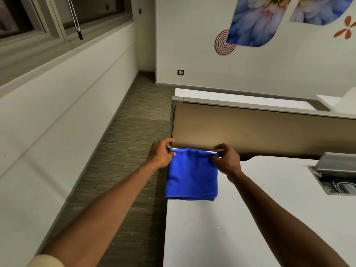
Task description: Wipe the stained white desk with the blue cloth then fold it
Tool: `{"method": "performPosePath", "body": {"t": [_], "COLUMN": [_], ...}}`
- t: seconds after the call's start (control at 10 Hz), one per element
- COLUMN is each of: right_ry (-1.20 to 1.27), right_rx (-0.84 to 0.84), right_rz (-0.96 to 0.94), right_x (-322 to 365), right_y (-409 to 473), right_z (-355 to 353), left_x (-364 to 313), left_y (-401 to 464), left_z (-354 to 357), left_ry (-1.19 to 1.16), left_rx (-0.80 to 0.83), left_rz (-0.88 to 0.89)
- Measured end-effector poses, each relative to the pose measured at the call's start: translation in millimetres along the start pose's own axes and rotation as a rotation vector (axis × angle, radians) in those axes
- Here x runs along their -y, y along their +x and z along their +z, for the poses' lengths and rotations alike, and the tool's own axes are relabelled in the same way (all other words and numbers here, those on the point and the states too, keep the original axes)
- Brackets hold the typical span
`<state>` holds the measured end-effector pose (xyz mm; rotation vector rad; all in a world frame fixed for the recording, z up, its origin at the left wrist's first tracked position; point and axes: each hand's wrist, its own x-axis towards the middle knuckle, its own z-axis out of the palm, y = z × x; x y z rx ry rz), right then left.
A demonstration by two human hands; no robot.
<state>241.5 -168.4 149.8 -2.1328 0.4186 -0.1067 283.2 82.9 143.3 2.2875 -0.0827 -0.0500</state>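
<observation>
The blue cloth (191, 176) lies folded into a rough square at the far left corner of the white desk (240, 218). Its near edge shows stacked layers. My left hand (161, 154) pinches the cloth's far left corner between thumb and fingers. My right hand (227, 160) pinches the far right corner in the same way. Both far corners are lifted slightly off the desk, and the rest of the cloth rests flat.
A tan partition panel (260, 130) stands right behind the cloth. An open cable hatch (335, 176) with wires sits in the desk at the right. The desk's left edge drops to carpeted floor (123, 160). A white wall ledge runs along the left.
</observation>
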Motion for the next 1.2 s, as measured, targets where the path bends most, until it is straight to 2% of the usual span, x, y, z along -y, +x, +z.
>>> {"method": "performPosePath", "body": {"t": [0.3,0.4,0.5,0.6,0.7,0.8,0.9,1.1,1.2], "right_ry": [-0.151,-0.401,-0.551,-0.691,-0.743,-0.741,-0.726,-0.728,-0.734], "right_rx": [-0.154,-0.131,-0.056,0.146,0.263,0.302,0.265,0.102,-0.031], "right_rz": [0.001,-0.174,-0.311,-0.350,-0.309,-0.320,-0.327,-0.448,-0.548], "right_x": [-14.4,-37.1,-59.9,-87.0,-92.7,-77.7,-54.5,5.7,41.5], "right_y": [49.0,33.6,16.0,-1.7,-4.6,-4.3,-5.2,-25.0,-44.1], "right_z": [44.2,69.8,86.0,98.7,97.0,82.6,64.2,1.5,-44.4], "left_x": [15.2,35.5,55.7,83.1,89.3,78.2,56.2,-15.7,-69.6], "left_y": [57.6,43.0,22.7,-6.6,-18.6,-19.8,-18.6,-28.0,-43.8], "left_z": [28.7,52.1,73.6,100.8,108.3,99.9,81.4,12.5,-27.9], "left_ry": [0.121,0.234,0.294,0.465,0.555,0.596,0.565,0.501,0.490], "left_rx": [0.021,0.143,0.195,0.273,0.312,0.312,0.262,0.061,-0.005], "left_rz": [0.002,0.099,0.189,0.223,0.188,0.169,0.187,0.296,0.387]}}
